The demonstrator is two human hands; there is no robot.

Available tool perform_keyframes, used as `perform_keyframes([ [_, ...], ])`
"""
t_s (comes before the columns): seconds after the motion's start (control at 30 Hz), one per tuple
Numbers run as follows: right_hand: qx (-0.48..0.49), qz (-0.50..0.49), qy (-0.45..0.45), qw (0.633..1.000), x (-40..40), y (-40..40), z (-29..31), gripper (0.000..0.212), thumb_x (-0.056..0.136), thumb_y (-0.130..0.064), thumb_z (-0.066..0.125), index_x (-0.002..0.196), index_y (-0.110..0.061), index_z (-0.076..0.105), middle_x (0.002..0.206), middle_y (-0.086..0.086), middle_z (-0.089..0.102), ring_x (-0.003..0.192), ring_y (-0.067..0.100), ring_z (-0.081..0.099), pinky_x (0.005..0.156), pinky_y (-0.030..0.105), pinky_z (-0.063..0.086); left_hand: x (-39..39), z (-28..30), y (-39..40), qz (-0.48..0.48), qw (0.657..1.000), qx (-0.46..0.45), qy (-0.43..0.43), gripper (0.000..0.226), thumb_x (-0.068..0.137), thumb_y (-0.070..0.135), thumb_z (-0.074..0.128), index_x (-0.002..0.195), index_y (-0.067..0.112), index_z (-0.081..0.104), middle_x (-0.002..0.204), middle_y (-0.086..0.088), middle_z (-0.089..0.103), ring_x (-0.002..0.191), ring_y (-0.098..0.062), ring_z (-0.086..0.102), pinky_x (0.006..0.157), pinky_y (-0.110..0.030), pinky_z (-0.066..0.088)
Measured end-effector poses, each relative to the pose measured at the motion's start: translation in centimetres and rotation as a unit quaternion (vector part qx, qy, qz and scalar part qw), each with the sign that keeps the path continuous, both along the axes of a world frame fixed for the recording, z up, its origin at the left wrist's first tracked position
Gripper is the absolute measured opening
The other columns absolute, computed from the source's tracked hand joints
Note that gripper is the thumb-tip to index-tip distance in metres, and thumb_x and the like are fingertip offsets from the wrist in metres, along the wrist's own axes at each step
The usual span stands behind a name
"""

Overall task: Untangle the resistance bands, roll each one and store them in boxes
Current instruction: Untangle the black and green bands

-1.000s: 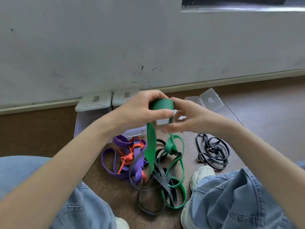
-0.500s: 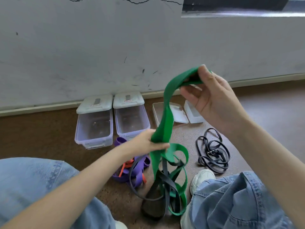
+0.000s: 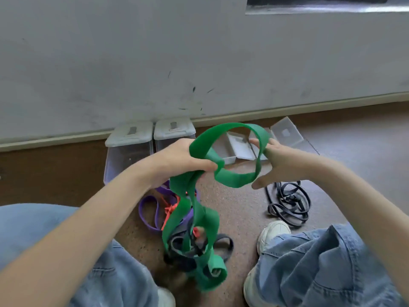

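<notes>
Brown floor (image 3: 239, 209), grey wall.
Left hand (image 3: 177, 160) grips green band (image 3: 232, 180); loop lies sideways over open-fingered right hand (image 3: 281, 162), tail hanging.

Grey wall (image 3: 155, 52) filled the upper half – scuffed, with dark marks near its lower middle. A dark recess with a pale ledge (image 3: 321, 6) sat at top right. Pale baseboard (image 3: 287, 110) ran along the wall's foot, meeting the brown speckled floor (image 3: 243, 207). Blue jeans (image 3: 321, 262) covered both bent legs at the lower corners – left knee at the left edge, right leg lower right. A white sneaker (image 3: 273, 232) rested on the floor beside the right leg; another white shoe toe (image 3: 164, 298) showed at the bottom edge, mostly cut off.
</notes>
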State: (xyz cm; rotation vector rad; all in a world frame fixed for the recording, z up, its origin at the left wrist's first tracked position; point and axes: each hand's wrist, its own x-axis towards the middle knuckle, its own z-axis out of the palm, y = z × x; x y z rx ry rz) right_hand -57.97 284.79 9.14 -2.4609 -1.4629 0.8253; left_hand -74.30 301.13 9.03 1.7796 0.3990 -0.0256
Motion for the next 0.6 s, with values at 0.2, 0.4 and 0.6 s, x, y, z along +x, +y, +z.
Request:
perform_keyframes([
  [0.2,0.213,-0.070,0.214,0.951,-0.3,0.3,2.2,0.056,0.052,-0.040,0.079,0.104,-0.036,0.059,0.093,-0.016,0.068,0.088,0.004,0.063,0.078,0.023,0.052,0.6,-0.8,0.9,-0.004,0.997,0.056,0.051,0.022,0.076,0.014,0.075,0.065,0.019,0.058,0.054,0.008,0.060,0.045,-0.002,0.055,0.043,-0.009,0.040],
  [0.4,0.218,-0.102,0.077,0.968,-0.2,1.2,0.8,0.080,0.063,-0.024,0.084,0.132,-0.025,0.042,0.124,0.002,0.054,0.105,0.018,0.056,0.091,0.035,0.050,0.7,-3.3,2.0,-0.014,0.958,0.195,0.209,0.035,0.074,0.030,0.077,0.097,0.014,0.056,0.092,-0.002,0.061,0.081,-0.016,0.060,0.064,-0.025,0.046],
  [0.6,-0.056,0.021,-0.073,0.996,0.7,0.5,-1.1,0.112,0.064,-0.047,0.079,0.148,-0.023,0.010,0.145,0.005,0.028,0.130,0.023,0.033,0.107,0.036,0.031,0.7,-3.5,2.6,-0.037,0.953,0.208,0.218,0.026,0.074,0.019,0.076,0.091,0.014,0.057,0.091,-0.006,0.065,0.082,-0.024,0.065,0.073,-0.037,0.053],
])
